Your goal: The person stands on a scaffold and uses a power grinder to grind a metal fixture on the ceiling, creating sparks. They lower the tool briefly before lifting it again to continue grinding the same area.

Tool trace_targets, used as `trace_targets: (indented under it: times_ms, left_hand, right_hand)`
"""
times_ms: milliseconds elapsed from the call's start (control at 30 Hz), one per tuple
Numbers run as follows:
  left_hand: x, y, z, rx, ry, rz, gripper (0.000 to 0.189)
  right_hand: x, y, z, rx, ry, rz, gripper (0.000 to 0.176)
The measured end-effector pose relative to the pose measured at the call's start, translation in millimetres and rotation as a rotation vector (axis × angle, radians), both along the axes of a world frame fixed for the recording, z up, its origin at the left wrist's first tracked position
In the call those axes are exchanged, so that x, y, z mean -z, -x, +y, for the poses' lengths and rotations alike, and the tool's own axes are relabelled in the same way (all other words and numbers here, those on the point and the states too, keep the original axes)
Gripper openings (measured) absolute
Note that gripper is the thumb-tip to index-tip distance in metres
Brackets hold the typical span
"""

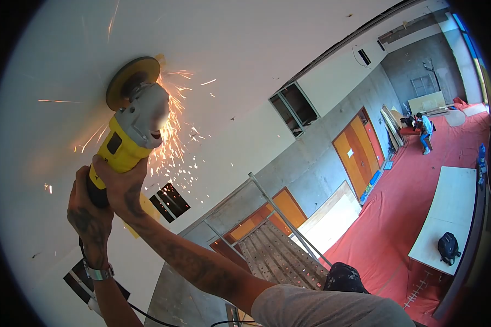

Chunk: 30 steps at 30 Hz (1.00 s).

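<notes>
Both of my hands are wrapped around the yellow body of an angle grinder (118,143), raised overhead. My left hand (88,211), with a metal watch (99,271) on its wrist, closes around the dark rear end. Farther up the body, nearer the grey gear head, my right hand (123,186) grips it. The round disc (121,90) is at the white ceiling (213,32), and orange sparks (172,128) spray from it. Exactly where the disc meets the surface is partly hidden. A dark cord (147,316) runs below my left wrist.
A perforated scaffold platform (275,253) with metal rails lies below me. Rectangular openings (294,109) cut through the ceiling panels. Down on the red floor covering (390,218) stands a white table (447,207) with a black bag (449,249). A person (424,132) is at the far end.
</notes>
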<state>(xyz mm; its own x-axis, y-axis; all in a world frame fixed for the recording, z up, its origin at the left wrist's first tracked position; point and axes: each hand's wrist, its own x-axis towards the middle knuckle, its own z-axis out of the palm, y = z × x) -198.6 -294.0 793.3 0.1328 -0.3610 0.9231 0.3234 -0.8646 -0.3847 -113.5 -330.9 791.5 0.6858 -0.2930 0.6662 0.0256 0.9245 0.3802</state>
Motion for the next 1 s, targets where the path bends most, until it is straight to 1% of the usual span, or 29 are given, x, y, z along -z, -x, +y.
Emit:
trace_targets:
  times_ms: [167,267,400,467,567,700,800,900,1000]
  left_hand:
    - [1,0,2,0.006,-0.034,-0.02,0.061]
    - [1,0,0,0.009,-0.037,-0.016,0.06]
    - [0,3,0,0.011,-0.071,-0.015,0.06]
    - [1,3,3,0.021,-0.019,-0.007,0.06]
    - [1,3,3,0.019,-0.01,-0.013,0.06]
    - [4,4,3,0.004,0.023,-0.008,0.06]
    - [2,6,10,-0.007,-0.058,-0.005,0.059]
    - [4,5,6,-0.006,0.058,-0.017,0.059]
    - [3,5,7,-0.008,-0.063,-0.027,0.058]
  right_hand:
    - [0,-2,1,0.03,0.001,-0.025,0.046]
    - [-1,-3,4,0.006,0.024,-0.043,0.055]
    - [0,-2,5,-0.005,0.058,-0.043,0.055]
    - [-1,-3,10,0.009,0.074,-0.043,0.056]
    - [0,1,10,0.024,0.01,-0.005,0.048]
    - [2,3,8,-0.006,0.034,-0.021,0.048]
    - [3,4,6,-0.007,0.077,-0.018,0.048]
    - [6,4,0,-0.004,0.086,-0.046,0.049]
    - [8,6,-2,-0.003,0.084,-0.03,0.05]
